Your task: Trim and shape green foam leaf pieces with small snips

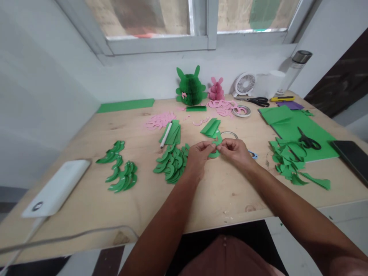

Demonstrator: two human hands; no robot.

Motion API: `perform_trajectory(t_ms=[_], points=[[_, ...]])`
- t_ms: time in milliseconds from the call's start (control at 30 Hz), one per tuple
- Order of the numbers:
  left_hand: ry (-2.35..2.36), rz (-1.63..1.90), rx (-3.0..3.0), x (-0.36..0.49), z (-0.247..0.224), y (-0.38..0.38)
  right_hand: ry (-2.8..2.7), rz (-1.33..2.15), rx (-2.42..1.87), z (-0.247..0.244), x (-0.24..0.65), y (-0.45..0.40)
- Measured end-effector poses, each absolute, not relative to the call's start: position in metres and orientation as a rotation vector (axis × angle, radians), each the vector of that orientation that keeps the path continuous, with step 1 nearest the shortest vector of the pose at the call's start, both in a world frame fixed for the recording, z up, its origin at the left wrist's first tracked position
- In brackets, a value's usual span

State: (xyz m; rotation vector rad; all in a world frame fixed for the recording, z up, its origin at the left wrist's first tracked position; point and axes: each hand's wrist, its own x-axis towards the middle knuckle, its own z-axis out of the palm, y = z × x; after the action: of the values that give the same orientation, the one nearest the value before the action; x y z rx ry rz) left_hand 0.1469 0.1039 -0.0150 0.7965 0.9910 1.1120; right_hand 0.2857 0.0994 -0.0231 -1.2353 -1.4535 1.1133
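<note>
My left hand (200, 155) and my right hand (235, 150) meet over the middle of the wooden table, both with fingers pinched on a curved green paper piece (214, 155). Just beyond them lie folded green papers (211, 127) and a tape roll partly hidden by my right hand. A pile of green curved cutouts (171, 164) rests left of my left hand. Behind that pile, a white marker (166, 135) lies on green paper strips (174, 133). More green curved pieces (123, 177) are grouped farther left.
A white power bank (57, 188) with a cable is at left. Pink cutouts (161, 120), a green paper figure (191, 89) and a small fan (245, 84) stand or lie toward the back. Scissors (308, 140), green scraps (287, 161) and a phone (352, 157) are at right.
</note>
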Motion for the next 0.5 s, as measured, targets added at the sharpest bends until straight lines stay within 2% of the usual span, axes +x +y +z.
perform_trajectory(t_ms=[500], points=[[0.923,1.092,0.763,0.145,-0.012,0.103,-1.44,1.13,-1.218,-0.011,0.286,0.099]])
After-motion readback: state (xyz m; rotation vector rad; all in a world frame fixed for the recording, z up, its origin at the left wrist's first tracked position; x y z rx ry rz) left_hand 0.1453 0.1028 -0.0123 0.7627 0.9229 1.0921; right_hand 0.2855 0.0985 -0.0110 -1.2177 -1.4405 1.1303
